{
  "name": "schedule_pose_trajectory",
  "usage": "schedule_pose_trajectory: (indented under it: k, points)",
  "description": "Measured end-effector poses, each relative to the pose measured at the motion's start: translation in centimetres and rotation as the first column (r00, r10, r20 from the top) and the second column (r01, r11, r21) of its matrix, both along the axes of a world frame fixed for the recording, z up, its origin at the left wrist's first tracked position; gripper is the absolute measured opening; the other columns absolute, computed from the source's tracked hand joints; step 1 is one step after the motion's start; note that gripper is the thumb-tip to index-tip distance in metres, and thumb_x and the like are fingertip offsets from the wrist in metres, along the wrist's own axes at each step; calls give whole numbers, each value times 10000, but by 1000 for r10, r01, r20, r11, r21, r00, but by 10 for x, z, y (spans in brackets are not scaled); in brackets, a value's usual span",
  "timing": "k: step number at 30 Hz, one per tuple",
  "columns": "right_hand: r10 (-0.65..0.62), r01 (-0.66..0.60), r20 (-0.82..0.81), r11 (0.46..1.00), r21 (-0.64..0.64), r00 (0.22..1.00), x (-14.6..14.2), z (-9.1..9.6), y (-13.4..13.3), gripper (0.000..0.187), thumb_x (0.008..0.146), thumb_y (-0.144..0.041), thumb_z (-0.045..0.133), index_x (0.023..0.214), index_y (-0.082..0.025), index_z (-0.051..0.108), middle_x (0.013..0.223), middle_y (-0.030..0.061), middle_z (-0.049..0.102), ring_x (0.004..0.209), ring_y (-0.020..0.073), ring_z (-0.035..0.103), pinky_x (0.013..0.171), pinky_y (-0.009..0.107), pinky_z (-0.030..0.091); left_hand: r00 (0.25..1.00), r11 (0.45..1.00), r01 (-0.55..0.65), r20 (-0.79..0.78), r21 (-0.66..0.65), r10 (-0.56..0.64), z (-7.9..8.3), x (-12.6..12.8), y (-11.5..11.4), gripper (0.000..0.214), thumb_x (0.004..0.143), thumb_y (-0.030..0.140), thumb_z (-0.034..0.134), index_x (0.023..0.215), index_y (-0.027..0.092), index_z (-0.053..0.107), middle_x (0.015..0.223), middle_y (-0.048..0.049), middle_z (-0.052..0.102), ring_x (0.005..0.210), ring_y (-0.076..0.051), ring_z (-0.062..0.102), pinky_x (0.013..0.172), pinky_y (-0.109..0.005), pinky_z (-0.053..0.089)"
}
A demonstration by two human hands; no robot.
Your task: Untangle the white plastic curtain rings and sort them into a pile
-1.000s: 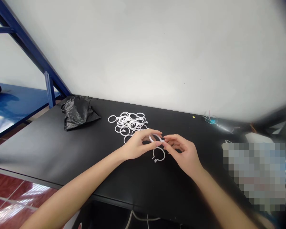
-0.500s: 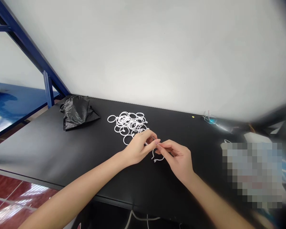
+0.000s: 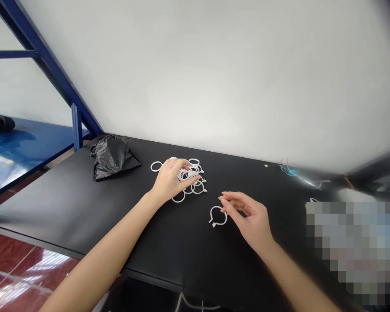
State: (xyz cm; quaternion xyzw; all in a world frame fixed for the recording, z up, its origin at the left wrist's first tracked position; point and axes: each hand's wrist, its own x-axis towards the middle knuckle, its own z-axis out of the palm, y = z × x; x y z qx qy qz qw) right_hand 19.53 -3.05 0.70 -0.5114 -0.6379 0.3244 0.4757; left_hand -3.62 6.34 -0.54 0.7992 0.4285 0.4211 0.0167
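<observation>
A pile of white plastic rings point(image 3: 195, 187) lies on the black table point(image 3: 68, 203). My left hand point(image 3: 170, 180) rests on top of that pile, fingers stretched over the rings and touching them. A single white ring with a small tab point(image 3: 218, 216) lies apart on the table, nearer to me. My right hand point(image 3: 248, 216) hovers just right of it, fingers loosely spread and empty, fingertips close to the ring's far edge.
A crumpled black plastic bag point(image 3: 112, 158) lies at the table's back left. Small clear items point(image 3: 290, 170) sit by the white wall at the back right. A blue metal frame point(image 3: 52, 78) and blue shelf stand to the left. A blurred patch covers the right side.
Both hands were together, pinching one white ring above the single ring. They have parted: my left hand moved back onto the pile, and my right hand is now empty.
</observation>
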Motion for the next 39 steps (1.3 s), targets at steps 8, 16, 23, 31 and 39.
schedule_pose_trajectory:
  k: [8, 16, 23, 31, 39]
  points:
    - [97, -111, 173, 991, 73, 980, 1, -4, 2, 79, 884, -244, 634, 900, -208, 702, 839, 34, 703, 612, 140, 675, 578, 274, 584, 995, 998, -26, -98, -53, 21, -12, -9, 12, 302, 833, 452, 706, 900, 186, 581, 965, -59, 681, 921, -232, 583, 828, -379, 473]
    - [132, -146, 345, 989, 17, 929, 7, -12, 7, 90, 867, -225, 624, 922, -203, 691, 900, 47, 688, 606, 133, 631, 485, 249, 514, 987, 993, -47, -159, -109, 30, -18, -12, 14, 278, 858, 416, 683, 976, 176, 607, 1108, -88, 606, 1011, -254, 547, 898, -427, 471]
    - [114, -85, 485, 993, -82, 867, 11, -12, 10, 92, 826, -172, 632, 860, -213, 708, 725, -2, 629, 526, 119, 530, 504, 263, 461, 992, 995, 80, -92, -52, -85, -3, 7, -4, 196, 913, 366, 624, 988, 187, 600, 1117, -90, 635, 1017, -238, 570, 917, -425, 445]
    - [70, -47, 319, 996, -78, 945, 10, -10, 12, 110, 858, -249, 628, 778, -204, 689, 675, 1, 647, 532, 127, 530, 516, 266, 447, 862, 850, 465, -95, -249, -499, 7, 43, -46, 439, 894, 530, 596, 1112, 151, 569, 981, -82, 656, 890, -214, 596, 848, -365, 459]
    - [-34, 32, -104, 999, -23, 994, -13, -5, -3, 105, 841, -299, 686, 828, -195, 685, 751, 26, 703, 651, 154, 673, 606, 259, 567, 863, 787, 492, 90, -373, -497, 6, 50, -57, 383, 931, 467, 543, 1172, 172, 504, 1081, -104, 643, 954, -227, 606, 878, -371, 477]
